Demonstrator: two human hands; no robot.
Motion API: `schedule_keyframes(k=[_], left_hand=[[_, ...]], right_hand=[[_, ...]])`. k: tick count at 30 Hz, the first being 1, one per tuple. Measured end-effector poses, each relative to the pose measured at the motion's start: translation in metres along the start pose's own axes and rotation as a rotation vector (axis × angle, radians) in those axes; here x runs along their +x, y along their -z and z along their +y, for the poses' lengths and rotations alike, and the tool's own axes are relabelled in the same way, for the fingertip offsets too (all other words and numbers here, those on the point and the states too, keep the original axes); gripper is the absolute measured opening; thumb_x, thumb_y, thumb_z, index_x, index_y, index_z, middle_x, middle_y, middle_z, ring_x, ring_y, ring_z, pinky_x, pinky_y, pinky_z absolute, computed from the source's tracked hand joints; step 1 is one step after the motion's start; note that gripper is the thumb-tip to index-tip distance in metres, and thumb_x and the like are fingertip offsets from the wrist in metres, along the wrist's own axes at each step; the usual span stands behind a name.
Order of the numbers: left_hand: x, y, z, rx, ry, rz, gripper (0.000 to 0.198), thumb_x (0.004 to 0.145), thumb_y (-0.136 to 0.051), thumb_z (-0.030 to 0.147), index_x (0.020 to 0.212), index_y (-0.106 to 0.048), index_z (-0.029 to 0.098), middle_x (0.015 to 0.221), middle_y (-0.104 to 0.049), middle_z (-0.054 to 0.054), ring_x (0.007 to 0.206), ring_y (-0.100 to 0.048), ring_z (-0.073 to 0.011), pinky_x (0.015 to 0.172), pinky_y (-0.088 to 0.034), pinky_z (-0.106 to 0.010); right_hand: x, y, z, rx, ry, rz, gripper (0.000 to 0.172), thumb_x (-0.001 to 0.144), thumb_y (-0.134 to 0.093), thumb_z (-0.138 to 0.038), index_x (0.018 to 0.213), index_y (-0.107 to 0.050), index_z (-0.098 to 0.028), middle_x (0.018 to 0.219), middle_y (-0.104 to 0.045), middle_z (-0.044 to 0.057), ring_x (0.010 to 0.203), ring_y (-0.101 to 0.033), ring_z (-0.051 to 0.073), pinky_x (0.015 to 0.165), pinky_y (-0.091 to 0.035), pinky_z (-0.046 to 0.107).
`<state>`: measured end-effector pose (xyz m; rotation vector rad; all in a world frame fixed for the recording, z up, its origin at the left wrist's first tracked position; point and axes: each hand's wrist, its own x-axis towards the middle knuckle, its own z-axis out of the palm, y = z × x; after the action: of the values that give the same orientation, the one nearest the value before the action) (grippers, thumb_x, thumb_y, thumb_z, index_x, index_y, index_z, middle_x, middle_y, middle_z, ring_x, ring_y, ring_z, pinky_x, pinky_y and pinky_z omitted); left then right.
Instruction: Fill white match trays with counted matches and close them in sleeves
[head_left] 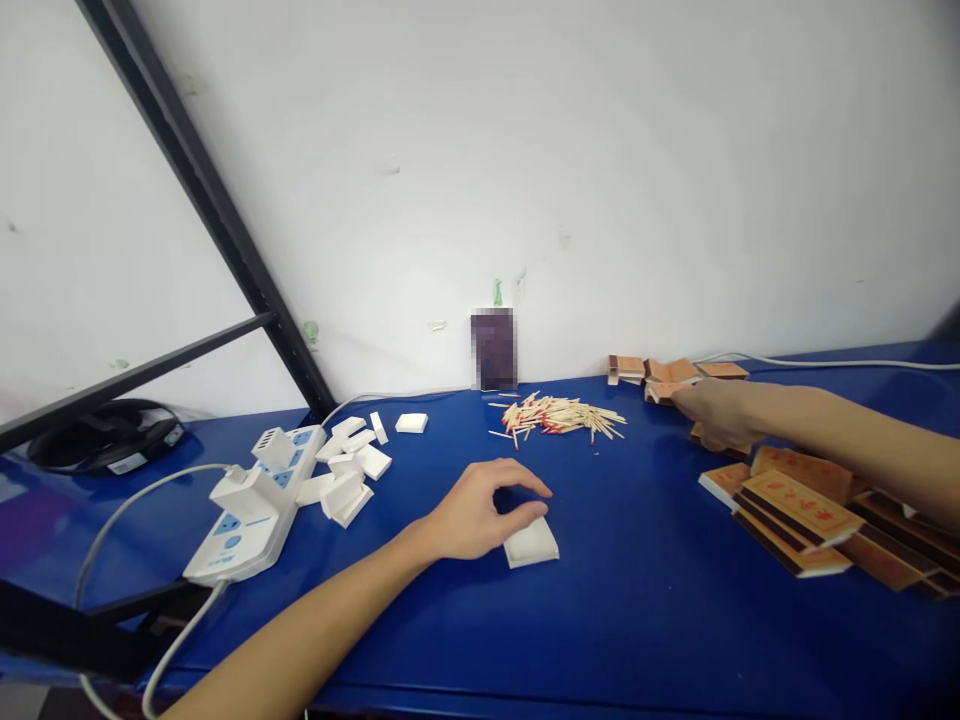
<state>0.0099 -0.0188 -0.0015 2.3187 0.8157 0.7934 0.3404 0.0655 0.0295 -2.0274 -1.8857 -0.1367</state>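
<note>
The flat blue tabletop (637,620) looks glossy on my remote feed; I see thin red-tipped wooden matchsticks (570,415), rectangular orange-brown printed-card matchboxes (799,508), shallow matt white card trays (373,461) and a long, smooth white plastic power strip (255,538).

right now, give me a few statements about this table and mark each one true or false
1. The left hand is clenched into a fist. False: it is open, at a small white tray.
2. The right hand is among the matchboxes. True.
3. The loose matches are inside a box. False: they lie in a heap on the blue table.
4. White pieces lie beside the power strip. True.
5. The power strip is to the right of the matches. False: it is to their left in the picture.
</note>
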Motion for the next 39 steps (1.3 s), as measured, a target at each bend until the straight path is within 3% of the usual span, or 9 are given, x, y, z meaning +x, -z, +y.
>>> schedule_keyframes(k=[4, 8, 11, 16, 19, 21, 27, 33, 39], left_hand=[[0.001, 0.011, -0.018, 0.243, 0.023, 0.115, 0.019, 0.095, -0.053, 0.025, 0.103, -0.069, 0.019, 0.106, -0.07, -0.005, 0.101, -0.062, -0.0194, 0.095, -0.046, -0.037], [0.0, 0.019, -0.033, 0.453, 0.079, 0.006, 0.031, 0.099, -0.044, 0.031, 0.124, -0.061, 0.023, 0.132, -0.061, -0.007, 0.123, -0.053, -0.0232, 0.107, -0.04, -0.045], [0.003, 0.021, -0.036, 0.561, 0.121, -0.133, 0.044, 0.101, -0.04, 0.038, 0.144, -0.045, 0.028, 0.156, -0.037, -0.008, 0.144, -0.031, -0.0305, 0.114, -0.028, -0.057], [0.008, 0.02, -0.04, 0.599, 0.202, -0.269, 0.054, 0.1, -0.037, 0.049, 0.152, -0.028, 0.038, 0.165, -0.015, -0.006, 0.15, -0.012, -0.0392, 0.113, -0.017, -0.07], [0.008, 0.019, -0.042, 0.613, 0.17, -0.258, 0.054, 0.1, -0.036, 0.049, 0.152, -0.032, 0.033, 0.162, -0.023, -0.009, 0.149, -0.018, -0.0383, 0.114, -0.018, -0.069], [0.008, 0.018, -0.041, 0.629, 0.113, -0.217, 0.051, 0.1, -0.039, 0.045, 0.148, -0.04, 0.027, 0.157, -0.034, -0.012, 0.146, -0.027, -0.0364, 0.114, -0.022, -0.066], [0.007, 0.017, -0.037, 0.575, -0.049, -0.137, 0.035, 0.098, -0.044, 0.03, 0.125, -0.063, 0.018, 0.131, -0.062, -0.012, 0.124, -0.056, -0.0254, 0.105, -0.044, -0.044], [0.006, 0.017, -0.038, 0.474, -0.102, -0.117, 0.029, 0.095, -0.047, 0.022, 0.114, -0.069, 0.02, 0.121, -0.067, -0.008, 0.113, -0.062, -0.0221, 0.102, -0.047, -0.038], [0.005, 0.016, -0.036, 0.451, -0.113, -0.097, 0.028, 0.095, -0.046, 0.02, 0.11, -0.069, 0.02, 0.116, -0.069, -0.007, 0.108, -0.063, -0.0212, 0.098, -0.049, -0.037]], right_hand=[[-0.014, 0.011, -0.025, -0.095, 0.068, -0.334, 0.017, 0.064, -0.071, 0.003, 0.065, -0.064, -0.012, 0.065, -0.067, 0.006, 0.052, -0.054, 0.01, 0.053, -0.025, 0.029], [-0.052, 0.02, -0.076, -0.187, 0.385, -0.398, 0.039, 0.071, -0.067, -0.004, 0.108, -0.064, -0.016, 0.107, -0.068, 0.016, 0.088, -0.067, 0.024, 0.061, -0.036, 0.031], [-0.074, 0.02, -0.103, -0.204, 0.431, -0.515, 0.045, 0.071, -0.06, -0.001, 0.113, -0.062, -0.018, 0.112, -0.067, 0.015, 0.093, -0.068, 0.028, 0.064, -0.042, 0.032], [-0.076, 0.032, -0.1, -0.188, 0.457, -0.612, 0.056, 0.072, -0.064, -0.009, 0.126, -0.058, -0.021, 0.123, -0.065, 0.013, 0.108, -0.064, 0.031, 0.081, -0.049, 0.038], [-0.068, 0.041, -0.098, 0.059, 0.598, -0.612, 0.064, 0.072, -0.07, -0.024, 0.133, -0.055, -0.029, 0.128, -0.064, 0.006, 0.109, -0.064, 0.027, 0.082, -0.051, 0.034], [-0.064, 0.037, -0.104, 0.173, 0.699, -0.511, 0.049, 0.078, -0.065, -0.033, 0.126, -0.061, -0.029, 0.125, -0.066, 0.005, 0.105, -0.064, 0.026, 0.083, -0.051, 0.034], [-0.051, -0.015, -0.124, 0.054, 0.674, -0.226, 0.052, 0.088, -0.048, -0.017, 0.139, -0.052, -0.022, 0.139, -0.055, 0.014, 0.125, -0.054, 0.03, 0.102, -0.043, 0.046], [-0.022, -0.041, -0.132, -0.049, 0.693, -0.33, 0.072, 0.083, -0.05, -0.01, 0.152, -0.035, -0.023, 0.161, -0.028, 0.014, 0.147, -0.025, 0.034, 0.112, -0.029, 0.059], [-0.001, -0.041, -0.146, -0.129, 0.757, -0.392, 0.059, 0.083, -0.051, -0.007, 0.14, -0.053, -0.022, 0.149, -0.048, 0.012, 0.144, -0.03, 0.035, 0.11, -0.027, 0.061]])
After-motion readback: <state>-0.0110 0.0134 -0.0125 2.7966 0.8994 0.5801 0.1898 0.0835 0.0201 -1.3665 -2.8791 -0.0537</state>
